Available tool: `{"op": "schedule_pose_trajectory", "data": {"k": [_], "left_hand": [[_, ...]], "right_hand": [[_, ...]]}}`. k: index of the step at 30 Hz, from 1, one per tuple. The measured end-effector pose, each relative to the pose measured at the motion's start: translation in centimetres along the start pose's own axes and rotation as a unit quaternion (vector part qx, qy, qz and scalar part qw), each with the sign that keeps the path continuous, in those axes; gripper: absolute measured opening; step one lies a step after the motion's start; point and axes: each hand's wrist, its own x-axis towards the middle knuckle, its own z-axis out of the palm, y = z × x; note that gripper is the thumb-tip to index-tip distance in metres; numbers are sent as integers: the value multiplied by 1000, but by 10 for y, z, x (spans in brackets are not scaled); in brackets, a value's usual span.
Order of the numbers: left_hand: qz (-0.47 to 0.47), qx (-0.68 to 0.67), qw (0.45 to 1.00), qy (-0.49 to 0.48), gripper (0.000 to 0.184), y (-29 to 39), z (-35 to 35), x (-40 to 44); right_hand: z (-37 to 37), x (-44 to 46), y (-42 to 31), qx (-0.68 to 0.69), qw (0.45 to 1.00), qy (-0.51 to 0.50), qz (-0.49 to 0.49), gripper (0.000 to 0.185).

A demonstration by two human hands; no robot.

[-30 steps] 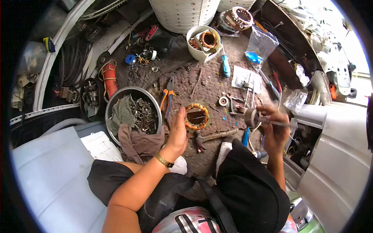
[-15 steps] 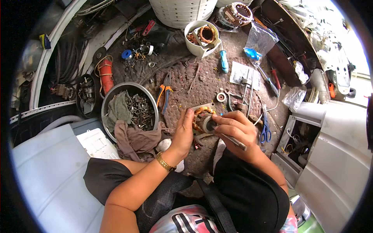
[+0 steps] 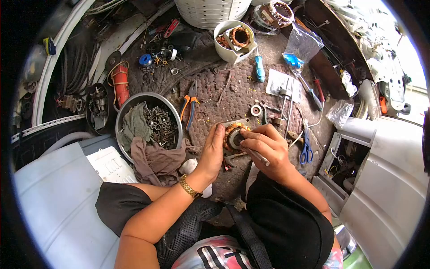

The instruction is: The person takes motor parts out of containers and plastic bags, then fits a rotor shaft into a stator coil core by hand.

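Observation:
My left hand [image 3: 213, 152] presses its fingers and palm against the left side of a motor stator [image 3: 230, 130] with orange-copper windings, holding it above the floor. My right hand [image 3: 270, 149] is closed on a grey metal rotor [image 3: 237, 139] at the stator's opening. Its metal shaft [image 3: 260, 158] sticks out below my right fingers, tilted down to the right. How deep the rotor sits inside the windings I cannot tell. A flat metal plate with holes [image 3: 239, 121] lies just behind the stator.
Orange-and-blue pliers [image 3: 191, 105] and a metal bowl [image 3: 120, 134] of bolts and rags lie to the left. Blue scissors [image 3: 306, 150], screwdrivers [image 3: 259, 69] and a plastic bag [image 3: 303, 44] lie right and behind. A white bucket [image 3: 233, 54] holds more windings.
My right hand has shifted slightly left with the rotor, which has turned so that its round end sits more squarely at the stator. My left hand stays almost still.

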Motion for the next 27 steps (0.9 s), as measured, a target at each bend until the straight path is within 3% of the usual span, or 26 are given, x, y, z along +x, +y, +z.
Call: {"op": "schedule_pose_trajectory", "data": {"k": [27], "left_hand": [[7, 32, 999, 8, 41, -4, -2, 0]], "right_hand": [[7, -14, 0, -3, 999, -8, 47, 30]]}}
